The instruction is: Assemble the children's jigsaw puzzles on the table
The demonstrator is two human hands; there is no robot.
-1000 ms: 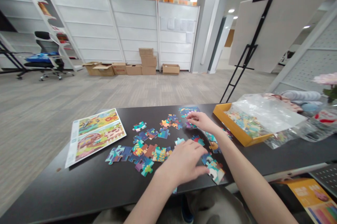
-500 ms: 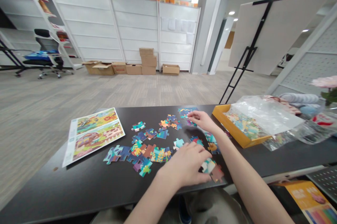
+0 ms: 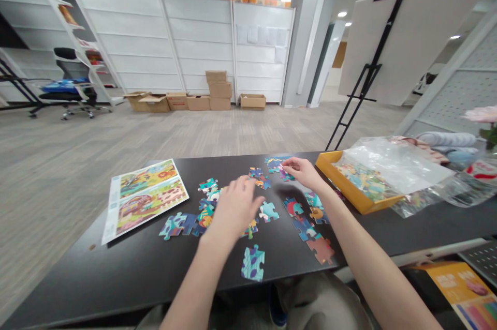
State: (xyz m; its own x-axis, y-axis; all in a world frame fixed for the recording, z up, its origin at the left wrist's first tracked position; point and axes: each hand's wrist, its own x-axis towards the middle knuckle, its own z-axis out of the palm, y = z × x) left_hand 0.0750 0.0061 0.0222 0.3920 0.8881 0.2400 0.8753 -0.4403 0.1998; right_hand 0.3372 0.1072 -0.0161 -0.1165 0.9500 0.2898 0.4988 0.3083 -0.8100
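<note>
My left hand [image 3: 235,206] hovers palm down over the middle cluster of jigsaw pieces, thumb spread from the fingers; it covers several of them. My right hand [image 3: 305,172] is at the far side of the table, its thumb and fingertips pinched on a purple jigsaw piece [image 3: 282,168] beside a joined blue section [image 3: 274,163]. Right of the left hand lies a teal and white piece [image 3: 268,211]. A teal piece with purple spots [image 3: 253,264] lies near the front edge. More pieces [image 3: 305,227] lie below my right forearm, ending in a brown piece [image 3: 320,250].
A printed picture sheet [image 3: 145,200] lies on the left of the black table [image 3: 128,278]. On the right stands a yellow box [image 3: 359,200] with pieces and clear plastic bags [image 3: 396,164]. An easel [image 3: 368,71] stands beyond it.
My left hand has moved left and farther from me, off the right-hand pieces and over the middle cluster. The purple-spotted piece now shows. My right hand stays at the far section.
</note>
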